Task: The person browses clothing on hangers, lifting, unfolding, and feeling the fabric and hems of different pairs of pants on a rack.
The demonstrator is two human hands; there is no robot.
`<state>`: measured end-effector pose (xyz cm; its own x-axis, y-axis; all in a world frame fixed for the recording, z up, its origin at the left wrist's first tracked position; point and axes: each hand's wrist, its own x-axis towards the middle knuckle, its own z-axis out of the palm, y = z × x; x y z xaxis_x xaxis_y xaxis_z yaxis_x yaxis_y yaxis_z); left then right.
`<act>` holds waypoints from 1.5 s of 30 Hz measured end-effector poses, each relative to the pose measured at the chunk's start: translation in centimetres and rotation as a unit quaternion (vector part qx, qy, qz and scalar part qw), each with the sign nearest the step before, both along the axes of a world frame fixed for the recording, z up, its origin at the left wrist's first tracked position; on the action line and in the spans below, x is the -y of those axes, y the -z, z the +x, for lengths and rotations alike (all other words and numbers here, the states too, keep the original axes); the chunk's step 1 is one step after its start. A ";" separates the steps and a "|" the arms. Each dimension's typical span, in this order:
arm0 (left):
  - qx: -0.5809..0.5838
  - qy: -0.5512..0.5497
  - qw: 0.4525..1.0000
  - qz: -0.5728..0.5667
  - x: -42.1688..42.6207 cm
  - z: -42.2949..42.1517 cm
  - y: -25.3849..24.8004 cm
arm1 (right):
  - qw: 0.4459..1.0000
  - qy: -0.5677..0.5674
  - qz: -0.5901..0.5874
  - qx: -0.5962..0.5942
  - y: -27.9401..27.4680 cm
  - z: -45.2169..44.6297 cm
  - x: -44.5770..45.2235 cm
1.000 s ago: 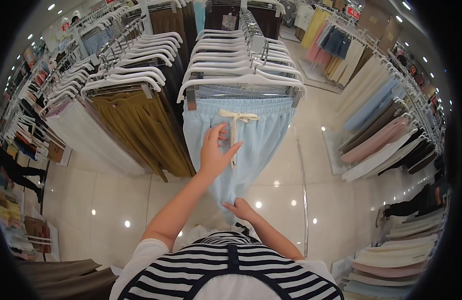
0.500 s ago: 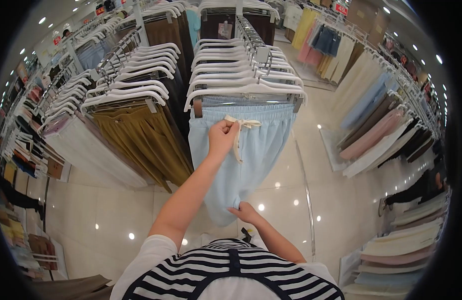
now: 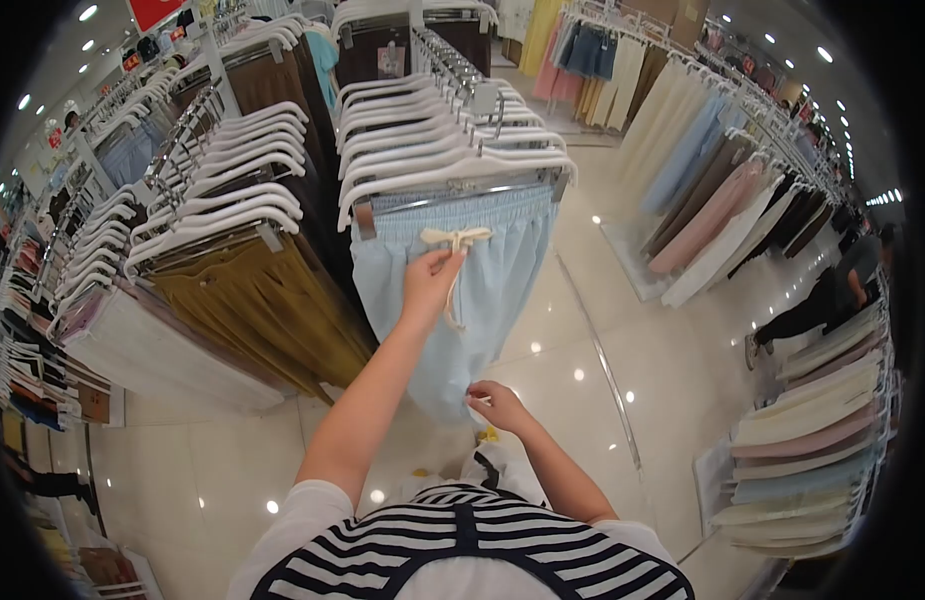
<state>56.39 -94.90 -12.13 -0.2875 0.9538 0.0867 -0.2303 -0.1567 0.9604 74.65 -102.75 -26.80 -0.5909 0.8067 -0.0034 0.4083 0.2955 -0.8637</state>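
Observation:
Light blue trousers with an elastic waist hang from a white clip hanger at the front of the middle rack. A cream drawstring is tied in a bow at the waist. My left hand pinches the drawstring just below the bow, its fingers against the fabric. Lower down, my right hand has its fingers curled together at the right edge of a trouser leg, near the bottom. The fingertips partly hide what they grip there.
Olive trousers and white garments hang on the rack at left. More clothes hang along the right rail. At lower right are layered garments, with a person beside them. Glossy tiles cover the floor.
The view has shifted, so the racks appear further left. My left hand has moved slightly down from the bow's knot. My right hand's fingers have shifted outward to the leg's edge.

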 end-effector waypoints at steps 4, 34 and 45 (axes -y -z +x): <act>-0.001 0.000 1.000 -0.031 -0.1 -0.1 0.4 | 0.988 0.071 -0.019 -0.132 -5.1 -1.3 -5.9; -0.083 -0.010 0.988 -0.129 2.0 3.0 6.5 | 0.950 -0.167 -0.255 -0.075 -1.0 1.1 -16.8; -0.311 0.224 0.911 -0.151 3.3 2.9 8.5 | 0.946 -0.101 -0.153 -0.266 -10.5 -3.2 -17.0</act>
<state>59.31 -98.22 -20.66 0.1523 0.9705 -0.1869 0.3978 0.1129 0.9105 71.42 -85.72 -16.31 -0.7175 0.6858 0.1222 -0.1464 0.0230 -0.9890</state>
